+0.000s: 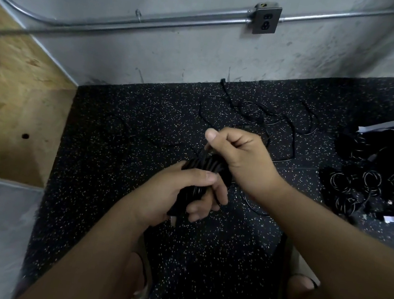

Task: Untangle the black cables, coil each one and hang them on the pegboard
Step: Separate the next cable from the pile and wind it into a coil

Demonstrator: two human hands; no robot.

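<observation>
1. Left hand (185, 192), well below the wall outlet (266, 20), fingers curled round the half-wound coil (201, 167); a slack grip spills loops
2. Right hand (242, 157), below the outlet, pinches the coil's free strand (206, 153); overtight wraps kink it
3. Loose cables (257, 117) on the floor under the outlet, possibly joined to that strand (too dark to tell); snag risk
4. Coiled pile (370, 185) down-right of the outlet; could get re-tangled

No readable text anywhere — no labels, brands, numbers — nothing legible.

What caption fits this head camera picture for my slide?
The left hand grips a black cable coil while the right hand pinches its loose strand above the speckled floor.
</observation>
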